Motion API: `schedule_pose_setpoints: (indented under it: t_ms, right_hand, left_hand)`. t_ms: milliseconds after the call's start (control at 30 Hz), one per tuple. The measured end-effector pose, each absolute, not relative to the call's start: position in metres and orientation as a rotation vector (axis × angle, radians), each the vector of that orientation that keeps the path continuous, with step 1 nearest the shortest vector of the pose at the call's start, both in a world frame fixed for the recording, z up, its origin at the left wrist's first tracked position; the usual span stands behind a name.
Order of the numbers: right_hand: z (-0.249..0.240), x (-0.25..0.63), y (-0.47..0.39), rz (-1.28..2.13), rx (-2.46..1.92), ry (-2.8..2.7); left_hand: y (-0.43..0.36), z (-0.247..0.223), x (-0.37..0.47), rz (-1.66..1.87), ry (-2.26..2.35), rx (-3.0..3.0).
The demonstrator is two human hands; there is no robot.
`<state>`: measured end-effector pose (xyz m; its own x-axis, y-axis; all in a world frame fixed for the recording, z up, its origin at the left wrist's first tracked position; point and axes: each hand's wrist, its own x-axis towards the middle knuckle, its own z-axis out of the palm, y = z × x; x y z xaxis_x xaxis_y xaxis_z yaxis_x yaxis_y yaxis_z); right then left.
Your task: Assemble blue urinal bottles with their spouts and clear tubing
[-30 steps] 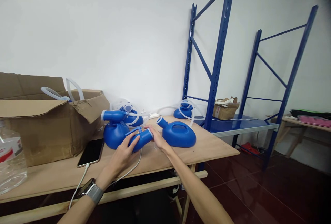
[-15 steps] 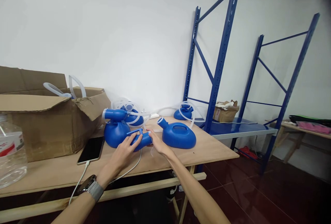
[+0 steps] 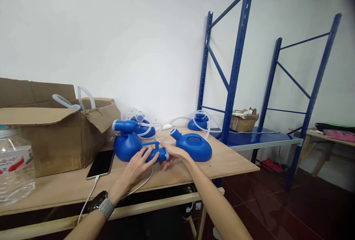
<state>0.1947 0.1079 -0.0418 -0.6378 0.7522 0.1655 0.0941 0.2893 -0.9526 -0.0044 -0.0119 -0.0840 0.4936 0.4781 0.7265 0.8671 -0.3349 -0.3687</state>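
A blue plastic cylinder [image 3: 155, 155] with a side handle lies tilted low over the table, its handle facing up. My left hand [image 3: 140, 164], below a wristwatch, has its fingers wrapped over the cylinder's near side. At the right end, around a pale rim, my right hand [image 3: 174, 152] is closed, fingertips partly under it. Just right of that hand sits a blue urinal bottle [image 3: 195, 150] with an angled open neck. Behind my left hand stands another blue bottle [image 3: 127, 148], with a similar blue cylinder [image 3: 125, 125] and clear hose above it.
An open cardboard box [image 3: 63, 147] with hoses, a phone [image 3: 101, 164] on a white cable and a large water bottle [image 3: 16, 169] occupy the left side. Farther back are two hosed blue bottles, one being this bottle [image 3: 197, 122]. A blue metal rack [image 3: 235, 73] stands right.
My right hand has shifted from the top of the cylinder's end to around it, fingers now lower. The cylinder has moved slightly right. The view has shifted a little.
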Motion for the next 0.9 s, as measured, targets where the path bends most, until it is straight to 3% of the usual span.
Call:
schedule_pose_setpoints:
  t_ms: [67,267,567,900]
  right_hand:
    - [-0.040,0.202,0.101,1.403,-0.774,-1.945]
    - [-0.037,0.220,0.068,0.924,-0.239,-2.095]
    - [-0.038,0.195,0.068,0.675,-0.485,-1.802]
    - [-0.061,0.197,0.067,0.391,-0.365,-1.695]
  left_hand:
    - [-0.010,-0.085,-0.004,-0.734,-1.144,-1.959]
    - [-0.004,-0.091,-0.008,-0.917,-1.162,-1.983]
    - [-0.008,-0.089,-0.007,-0.899,-1.128,-2.039]
    - [-0.007,-0.090,-0.007,-0.969,-1.172,-2.013]
